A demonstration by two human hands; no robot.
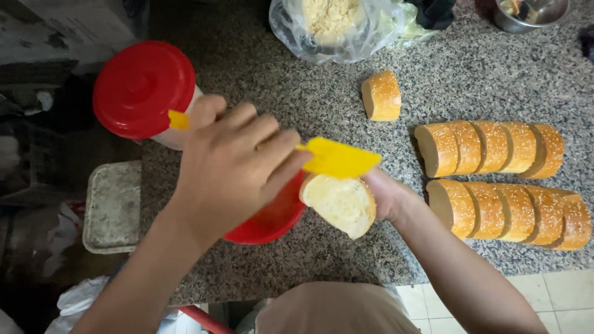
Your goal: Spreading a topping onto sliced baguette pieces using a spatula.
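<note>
My left hand (232, 164) grips a yellow plastic spreader (337, 158), its blade lying across the top of a bread slice. My right hand (387, 195) holds that slice (340, 204) from behind, its pale cut face turned toward me. Both hands hover over a red bowl (272, 219) on the speckled granite counter (297, 93), which my left hand partly hides.
Two rows of sliced sesame bread (492, 147) (513, 213) lie at the right, with a single slice (382, 96) farther back. A red-lidded container (143, 89) stands at the left, a clear bag of crumbs (334, 21) at the back, and a metal bowl (529, 12) at the far right. A grey tray (112, 207) sits below the counter's left edge.
</note>
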